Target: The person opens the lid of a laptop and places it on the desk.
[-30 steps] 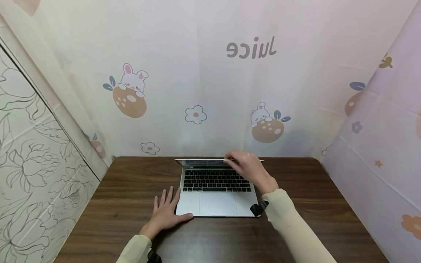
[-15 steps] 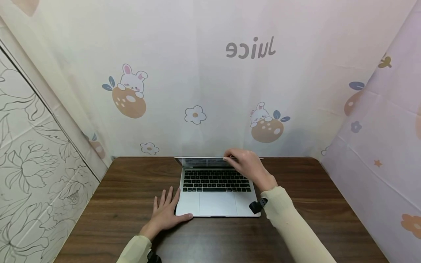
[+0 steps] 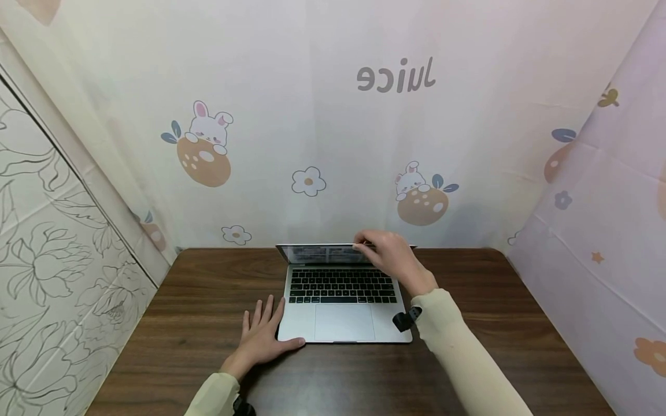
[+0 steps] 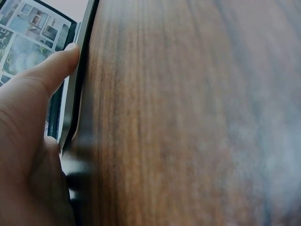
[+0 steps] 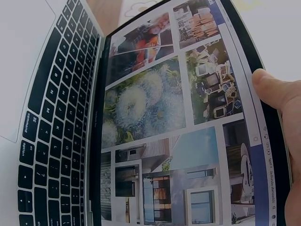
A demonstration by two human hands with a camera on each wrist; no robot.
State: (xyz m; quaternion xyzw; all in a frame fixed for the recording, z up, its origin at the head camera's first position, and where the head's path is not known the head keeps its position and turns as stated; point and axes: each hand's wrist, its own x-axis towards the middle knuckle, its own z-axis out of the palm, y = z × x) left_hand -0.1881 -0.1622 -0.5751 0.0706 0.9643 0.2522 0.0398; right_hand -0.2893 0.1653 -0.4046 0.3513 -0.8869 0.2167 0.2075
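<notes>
A silver laptop [image 3: 296, 325] with black keys sits on the table, its lid raised and the screen [image 3: 317, 255] lit. My right hand [image 3: 389, 255] pinches the lid's top edge right of centre. In the right wrist view its thumb [image 5: 270, 87] lies over the screen's dark border, and photo tiles fill the display [image 5: 150, 106]. My left hand [image 3: 258, 341] has its fingers spread on the table along the laptop's left side, its thumb over the front left corner. From the left wrist, that thumb [image 4: 59, 66] shows against the laptop's edge.
The dark wooden table [image 3: 478, 323] runs back to a curtain [image 3: 270, 115] printed with rabbits and flowers. More cloth hangs at both sides. A small black device [image 3: 406, 319] on the right wrist hangs over the laptop's palm rest.
The lid has tilted farther back, so its top edge stands higher and more screen shows. My right hand has moved up and away with it. The left hand stays put.
</notes>
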